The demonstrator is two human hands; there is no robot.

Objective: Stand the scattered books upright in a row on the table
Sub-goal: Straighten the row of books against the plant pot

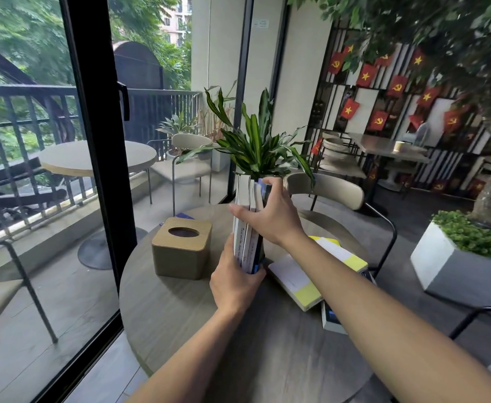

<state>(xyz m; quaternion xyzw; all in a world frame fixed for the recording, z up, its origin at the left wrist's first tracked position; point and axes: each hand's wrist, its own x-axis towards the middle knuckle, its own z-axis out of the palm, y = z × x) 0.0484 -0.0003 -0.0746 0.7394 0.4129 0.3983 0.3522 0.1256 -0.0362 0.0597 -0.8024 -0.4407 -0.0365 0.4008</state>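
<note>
Three books stand upright side by side at the middle of the round grey table, white spines and one blue cover. My left hand clasps their lower end near the tabletop. My right hand wraps around their upper half from the right, thumb across the spines. To the right lie flat a white and yellow book and a second one like it behind it. A blue and white book lies partly under my right forearm.
A wooden tissue box stands just left of the upright books. A potted plant rises behind them. A chair sits beyond the table, a white planter at right, a glass door at left.
</note>
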